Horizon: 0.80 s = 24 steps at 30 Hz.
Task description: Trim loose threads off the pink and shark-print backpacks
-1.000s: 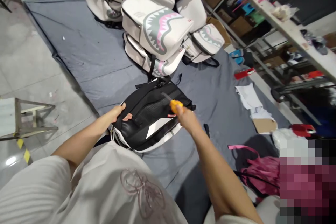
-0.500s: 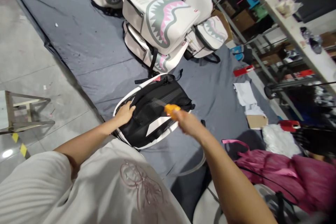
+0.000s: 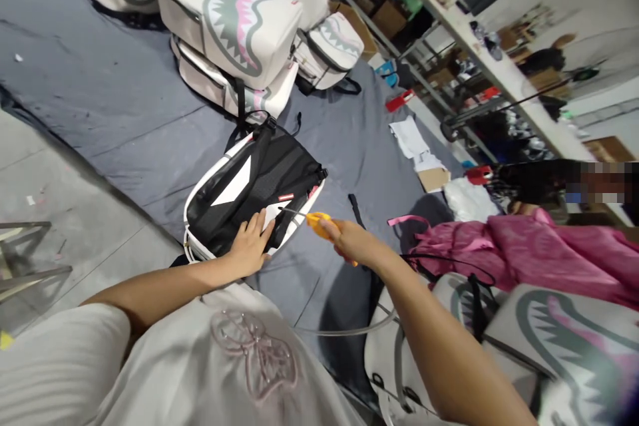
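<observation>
A backpack [image 3: 204,213], white with a black back panel and straps facing up, lies on the grey cloth. My left hand [image 3: 252,243] rests flat on its lower part, fingers spread, touching the panel and a white patch. In my right hand [image 3: 352,239] is an orange air blow gun [image 3: 319,223], gripped by its handle. Its thin nozzle points left over the strap area near a small red label. Whether the nozzle tip touches the fabric I cannot tell. A clear hose [image 3: 349,331] curves below my right forearm.
White backpacks with a shark-mouth print [image 3: 224,20] are piled beyond the bag. More backpacks [image 3: 564,339] and a pink bundle [image 3: 539,246] lie at the right. Shelving [image 3: 459,26] runs along the upper right. A stool [image 3: 30,279] stands at the left.
The backpack now lies with its straps more fully in view. My left hand has moved from its left edge onto the lower panel. The view has shifted right.
</observation>
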Motion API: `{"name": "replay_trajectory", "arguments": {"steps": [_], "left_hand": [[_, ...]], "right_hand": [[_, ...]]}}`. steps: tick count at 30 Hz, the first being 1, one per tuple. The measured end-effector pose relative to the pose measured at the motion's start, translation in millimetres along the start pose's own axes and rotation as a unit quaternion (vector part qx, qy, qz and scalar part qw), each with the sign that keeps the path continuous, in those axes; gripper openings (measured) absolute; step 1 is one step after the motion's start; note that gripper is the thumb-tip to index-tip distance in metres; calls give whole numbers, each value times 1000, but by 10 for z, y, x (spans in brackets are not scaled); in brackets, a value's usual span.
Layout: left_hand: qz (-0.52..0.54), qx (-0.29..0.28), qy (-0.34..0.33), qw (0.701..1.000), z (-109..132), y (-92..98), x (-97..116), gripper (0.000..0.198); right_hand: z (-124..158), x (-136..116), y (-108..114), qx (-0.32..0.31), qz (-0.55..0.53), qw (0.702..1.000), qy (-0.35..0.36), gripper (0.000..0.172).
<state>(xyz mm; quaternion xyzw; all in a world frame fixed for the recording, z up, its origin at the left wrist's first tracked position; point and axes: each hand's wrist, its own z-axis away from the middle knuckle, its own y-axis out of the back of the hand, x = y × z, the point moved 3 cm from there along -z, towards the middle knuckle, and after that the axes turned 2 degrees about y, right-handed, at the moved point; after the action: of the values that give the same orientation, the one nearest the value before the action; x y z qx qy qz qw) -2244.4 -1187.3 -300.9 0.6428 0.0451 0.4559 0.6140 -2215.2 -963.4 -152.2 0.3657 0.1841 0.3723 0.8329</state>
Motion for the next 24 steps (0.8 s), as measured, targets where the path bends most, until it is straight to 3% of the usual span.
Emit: {"name": "replay_trajectory", "arguments": {"steps": [2,5,6,9,11,15,16,21,24], "left_hand": [[5,-18,24,1000,-71,-158,68,94],[30,-10,55,998,-169,-285,51,90],[44,-4,68,997,-184,-302,31,87],[102,13,105,989,-171,-303,-22,77],[154,23,122,980,-145,-272,-58,69],[297,9,146,944,-127,-179,-202,45],[334,-1,157,929,-132,-162,-255,43],[438,-30,220,871,-181,-171,-478,47],[430,-26,229,873,-193,-211,-453,43]], "right_hand": [[51,153,-18,32,-13,999,-11,60],[171,340,-111,72,-19,997,-24,60],[222,367,-193,43,-35,998,-5,58],[365,377,-485,-131,-115,980,99,55],[365,436,-546,-162,-140,971,109,52],[161,672,-398,9,-115,993,3,53],[125,682,-391,21,-116,993,3,55],[65,428,-421,-49,-126,983,126,61],[20,403,-208,76,-100,990,68,64]]}}
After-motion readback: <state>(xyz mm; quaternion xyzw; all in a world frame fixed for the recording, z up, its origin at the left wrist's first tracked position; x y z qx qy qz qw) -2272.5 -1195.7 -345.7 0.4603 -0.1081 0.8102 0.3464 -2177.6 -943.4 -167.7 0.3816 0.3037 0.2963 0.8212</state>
